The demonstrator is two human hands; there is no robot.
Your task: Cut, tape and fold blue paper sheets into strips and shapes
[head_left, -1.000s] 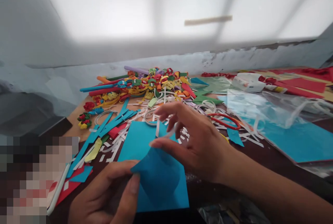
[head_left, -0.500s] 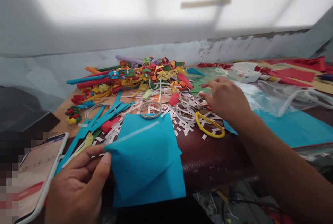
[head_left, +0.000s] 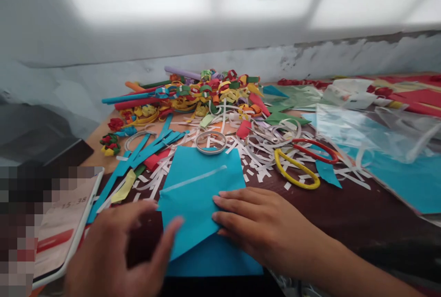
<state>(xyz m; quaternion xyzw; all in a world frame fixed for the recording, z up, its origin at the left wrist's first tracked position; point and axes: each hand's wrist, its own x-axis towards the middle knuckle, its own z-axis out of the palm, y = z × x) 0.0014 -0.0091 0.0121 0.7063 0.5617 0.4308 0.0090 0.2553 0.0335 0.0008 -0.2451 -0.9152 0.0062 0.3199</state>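
Observation:
A folded blue paper (head_left: 193, 214) with a pale strip of tape (head_left: 195, 177) across it lies on another blue sheet (head_left: 220, 260) at the table's front edge. My right hand (head_left: 255, 219) rests flat on its right side, fingers stretched out. At the left, my left hand (head_left: 117, 246) is open, thumb and forefinger apart beside the paper's left edge. A roll of tape (head_left: 211, 142) sits on the far edge of the sheet. Scissors with one yellow handle loop (head_left: 296, 170) and one red loop (head_left: 320, 150) lie to the right; their blades are partly among paper scraps.
White paper strips (head_left: 263, 166) and blue strips (head_left: 138, 150) litter the table. Behind them is a heap of colourful paper chains (head_left: 206, 90). A phone (head_left: 69, 223) stands at the left. Plastic-covered blue sheets (head_left: 406, 173) lie at the right.
My right hand has come back from the scissors area onto the blue paper. My left hand has let go of the paper's left corner and opened. The view has shifted slightly.

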